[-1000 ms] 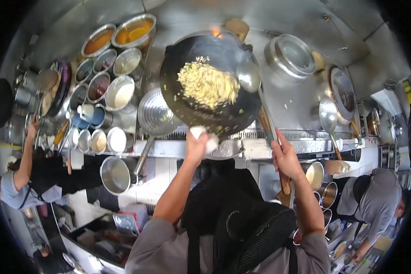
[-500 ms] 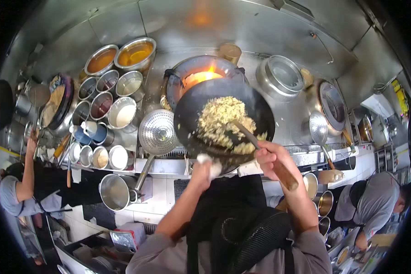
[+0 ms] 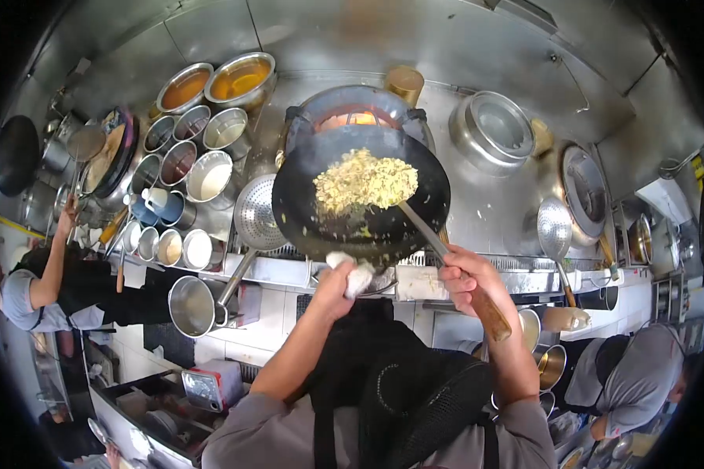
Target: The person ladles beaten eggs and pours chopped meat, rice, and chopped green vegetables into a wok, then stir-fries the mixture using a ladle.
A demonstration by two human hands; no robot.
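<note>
A black wok (image 3: 297,211), tilted over the burner (image 3: 321,113), holds a heap of yellowish chopped food that looks like fried rice (image 3: 368,181). My left hand (image 3: 335,291) is closed around a folded white cloth (image 3: 356,275) at the wok's near edge; the grip point on the wok is hidden under it. My right hand (image 3: 471,280) wraps round a long-handled wok utensil (image 3: 426,228), metal shaft with a wooden grip (image 3: 493,316). Its head is hidden against the food, so I cannot tell ladle from spatula.
A perforated strainer (image 3: 258,215) lies left of the wok, near metal containers of sauces (image 3: 211,176) and two bowls of orange liquid (image 3: 241,80). Stacked metal pots (image 3: 497,129) and another strainer (image 3: 554,227) are to the right. Co-workers stand left (image 3: 31,289) and right (image 3: 641,375).
The wok has shifted left and slightly nearer me. Its food has gathered toward the far side, with the utensil head against it. The flame over the burner looks lower.
</note>
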